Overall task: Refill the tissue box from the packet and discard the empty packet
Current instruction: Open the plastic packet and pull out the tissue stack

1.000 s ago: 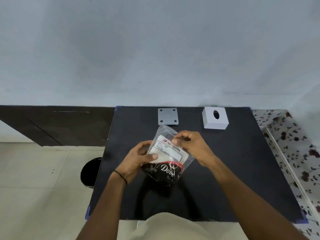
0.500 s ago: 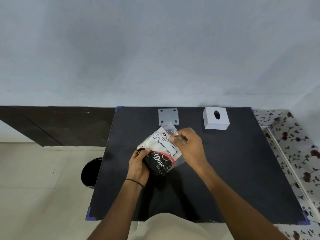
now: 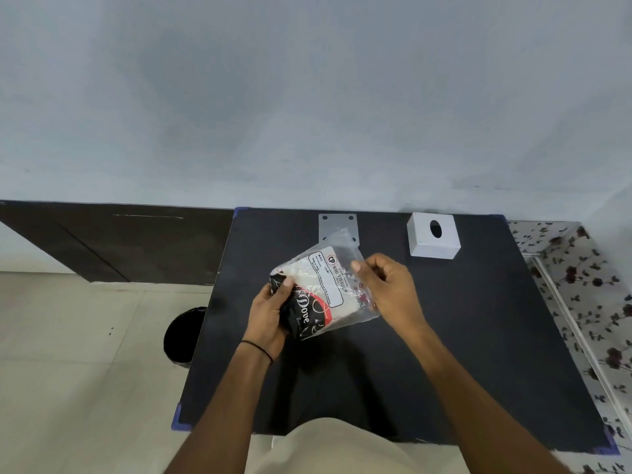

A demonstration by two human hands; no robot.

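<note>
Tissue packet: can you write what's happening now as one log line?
step: opening packet | left hand: grips tissue packet | right hand: pinches its clear edge | tissue box: untouched | bin: beside table

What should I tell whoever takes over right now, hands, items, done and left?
Left hand grips the tissue packet at its dark end; right hand pinches its clear plastic edge. The packet is held above the black table with tissues inside.
White tissue box sits at the table's far right; black bin stands on the floor, left.
Done: packet picked up.
Left: open it, fill the box, bin the packet.
</note>
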